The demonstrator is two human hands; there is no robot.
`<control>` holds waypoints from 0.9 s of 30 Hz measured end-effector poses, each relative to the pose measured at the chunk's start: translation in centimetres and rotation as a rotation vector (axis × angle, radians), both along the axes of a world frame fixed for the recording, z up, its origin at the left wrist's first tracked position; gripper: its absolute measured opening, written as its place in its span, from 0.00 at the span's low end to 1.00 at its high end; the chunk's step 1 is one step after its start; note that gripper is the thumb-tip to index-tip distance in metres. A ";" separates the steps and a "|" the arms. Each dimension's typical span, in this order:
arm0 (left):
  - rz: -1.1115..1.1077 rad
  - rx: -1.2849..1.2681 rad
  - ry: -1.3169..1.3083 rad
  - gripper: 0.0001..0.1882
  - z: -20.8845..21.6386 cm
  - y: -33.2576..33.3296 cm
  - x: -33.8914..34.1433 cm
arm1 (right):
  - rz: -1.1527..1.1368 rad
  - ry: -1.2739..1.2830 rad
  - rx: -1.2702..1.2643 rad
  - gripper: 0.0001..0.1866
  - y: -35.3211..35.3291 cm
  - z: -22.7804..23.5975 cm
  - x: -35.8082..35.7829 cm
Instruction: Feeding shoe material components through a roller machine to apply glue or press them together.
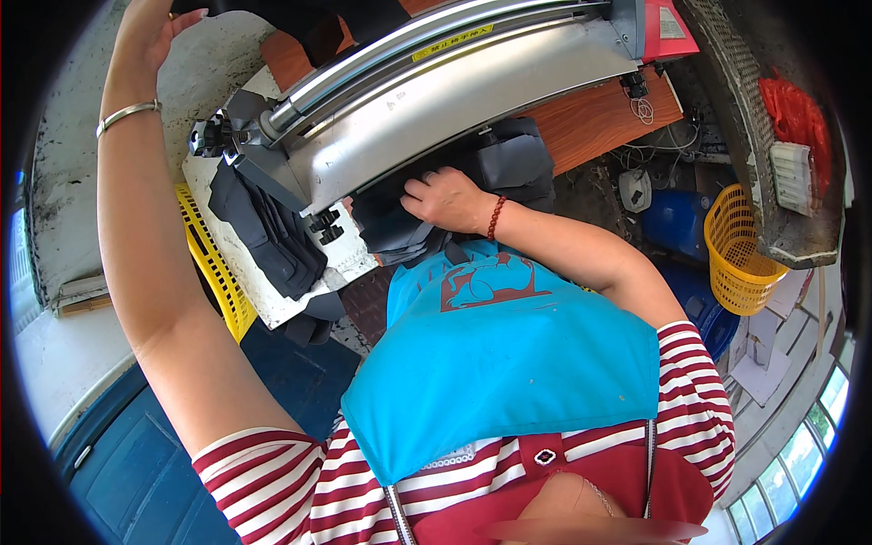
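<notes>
My left hand (162, 34) is raised at the upper left, partly cut off by the picture's edge. Its visible fingers meet the edge of a black fabric-like piece (313, 23) behind a long metal roller machine (454, 100). My right hand (450, 200) is at the machine's near side, its fingers curled on a dark flat piece (386, 204) under the metal cover; its fingertips are partly hidden. Beside that hand lies a folded stack of dark grey pieces (516, 159). More dark pieces (263, 227) hang over the white table's left end (350, 263).
A yellow basket (218, 263) stands left of the table, and another yellow basket (740, 254) at the right near blue drums (677, 222). A brown wooden board (609, 132) extends under the machine. Black knobs (325, 227) stick out at its left end. Cables (645, 109) hang at the right.
</notes>
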State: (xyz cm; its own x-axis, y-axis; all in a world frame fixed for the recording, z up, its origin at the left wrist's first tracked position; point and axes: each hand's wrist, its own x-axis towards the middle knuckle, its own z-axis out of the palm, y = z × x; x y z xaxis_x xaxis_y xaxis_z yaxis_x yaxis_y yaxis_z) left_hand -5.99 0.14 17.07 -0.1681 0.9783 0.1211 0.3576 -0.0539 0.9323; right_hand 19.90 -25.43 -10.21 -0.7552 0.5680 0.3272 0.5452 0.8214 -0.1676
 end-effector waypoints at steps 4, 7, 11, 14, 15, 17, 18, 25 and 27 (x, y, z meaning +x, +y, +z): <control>-0.076 -0.147 -0.156 0.10 -0.8 3.5 -2.7 | 0.028 0.353 -0.167 0.06 -0.4 3.8 1.8; 0.060 -0.012 0.048 0.10 -3.6 2.9 -0.7 | -0.173 0.492 -0.455 0.07 -0.5 7.1 4.1; 0.007 0.230 0.502 0.11 -8.9 -0.9 4.2 | -0.449 0.822 -0.930 0.13 1.3 9.5 6.4; -0.203 0.472 0.956 0.18 -12.0 -2.9 6.5 | -0.508 0.782 -0.920 0.15 3.3 9.7 6.2; -0.353 0.472 0.962 0.20 -13.3 -3.6 7.2 | -0.546 0.796 -0.879 0.15 3.9 9.6 5.8; -0.501 0.216 1.015 0.13 -14.9 -3.8 8.0 | -0.567 0.804 -0.922 0.13 5.0 9.4 5.3; -0.570 0.031 0.836 0.13 -15.1 -3.2 7.9 | -0.560 0.799 -0.855 0.11 5.4 9.2 5.0; -0.491 -0.614 0.502 0.19 -16.2 -1.6 6.9 | -0.657 0.408 -0.511 0.07 5.6 9.5 6.7; -0.457 -0.629 0.504 0.18 -16.9 -1.5 6.5 | -0.658 0.315 -0.360 0.06 4.9 9.6 7.4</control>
